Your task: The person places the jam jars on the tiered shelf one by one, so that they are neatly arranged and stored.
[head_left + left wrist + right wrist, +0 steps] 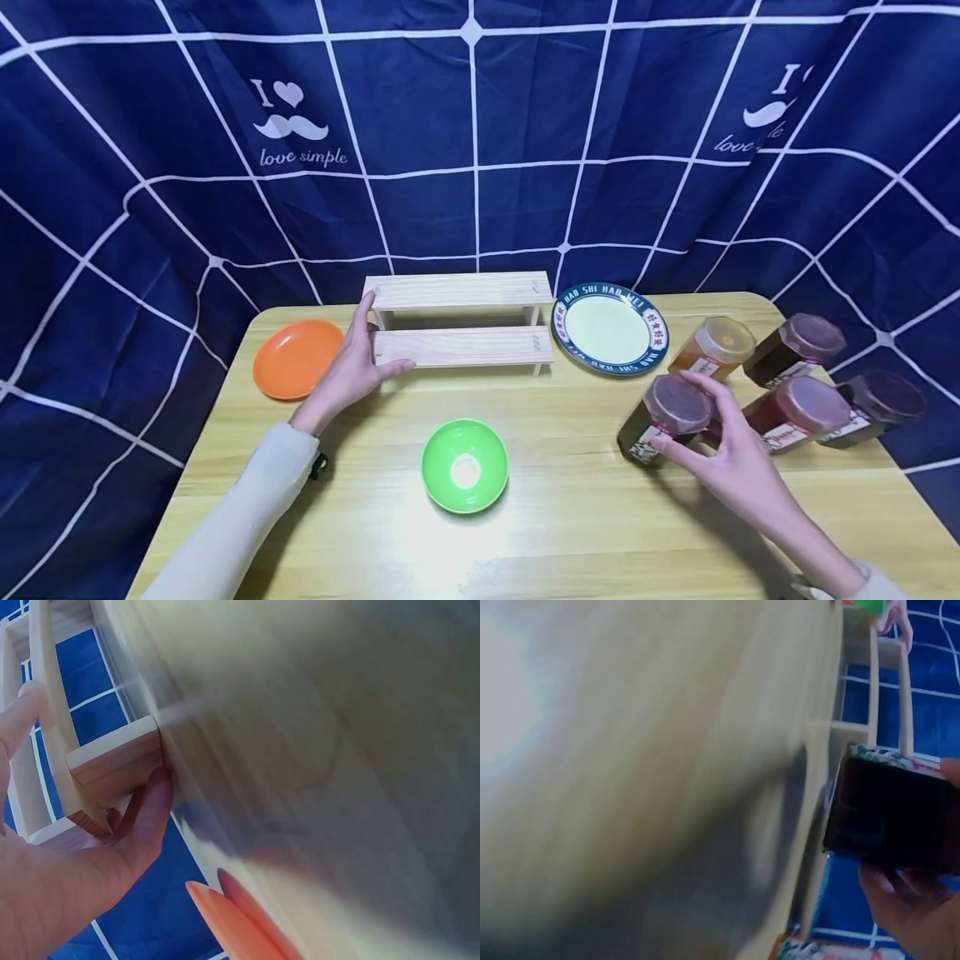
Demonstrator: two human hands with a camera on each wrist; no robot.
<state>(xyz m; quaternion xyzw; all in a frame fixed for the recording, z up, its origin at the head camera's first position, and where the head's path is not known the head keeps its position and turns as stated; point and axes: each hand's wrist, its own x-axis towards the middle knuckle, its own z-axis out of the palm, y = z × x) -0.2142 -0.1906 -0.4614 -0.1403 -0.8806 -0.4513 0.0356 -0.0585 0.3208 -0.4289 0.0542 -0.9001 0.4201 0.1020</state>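
Note:
At the back middle of the table stands a two-step wooden shelf [461,346]. My left hand [351,367] grips its left end. In the left wrist view the thumb [156,810] lies against the lower step's leg [120,757], with the fingers on the far side. On the right, my right hand [727,446] holds a dark jar [675,407] with a faceted lid, thumb and fingers on opposite sides. The right wrist view shows that jar [892,814] close up, its dark side facing the camera and a label strip along one edge.
Several more jars stand at the right: an amber one [716,343], a red one [806,408] and dark ones [798,346]. A blue-rimmed plate [611,367] lies right of the shelf. An orange plate [295,358] is at the left, a green bowl [465,467] in front.

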